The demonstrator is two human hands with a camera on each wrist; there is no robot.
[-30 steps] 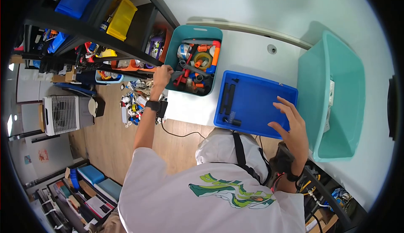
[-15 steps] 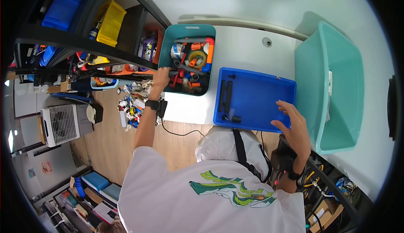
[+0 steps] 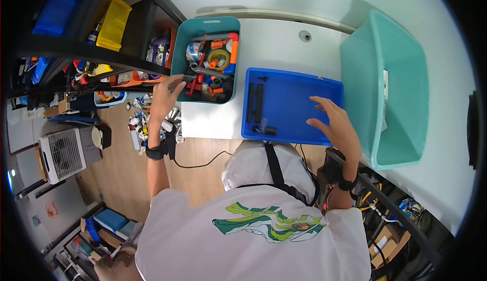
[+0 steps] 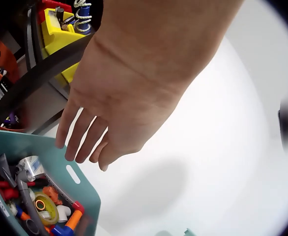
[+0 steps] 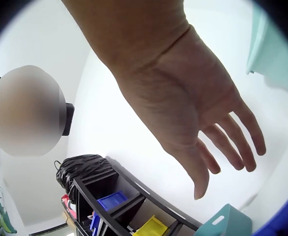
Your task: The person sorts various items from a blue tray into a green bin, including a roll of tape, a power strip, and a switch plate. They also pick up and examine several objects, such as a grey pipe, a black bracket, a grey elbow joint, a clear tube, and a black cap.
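My left hand (image 3: pixel 163 101) is beside the near left corner of a teal bin (image 3: pixel 223 26), its fingertips right at the rim. It holds nothing, and its fingers and thumb are apart. Inside the bin lie pipe fittings, a grey pipe (image 3: pixel 210 72), a roll of yellowish tape (image 3: pixel 218 59) and an orange-and-blue pipe (image 3: pixel 233 55). Over the near right part of a shallow blue tray (image 3: pixel 291 98) hovers my right hand (image 3: pixel 336 123), empty, with fingers loosely bent. Two black bars (image 3: pixel 258 103) and a short black cylinder (image 3: pixel 270 130) lie at the tray's left.
A large turquoise tub (image 3: pixel 411 103) stands to the right of the tray on the white table (image 3: pixel 284 42). Dark shelving with a yellow bin (image 3: pixel 113 23) rises close on the left. Loose parts (image 3: pixel 144 126) are piled on the floor, and a cable (image 3: pixel 203 165) runs below the table edge.
The left hand has let go of the teal bin's left rim and drawn back with its fingers spread. The right hand keeps its pose over the tray. The whole head view has shifted.
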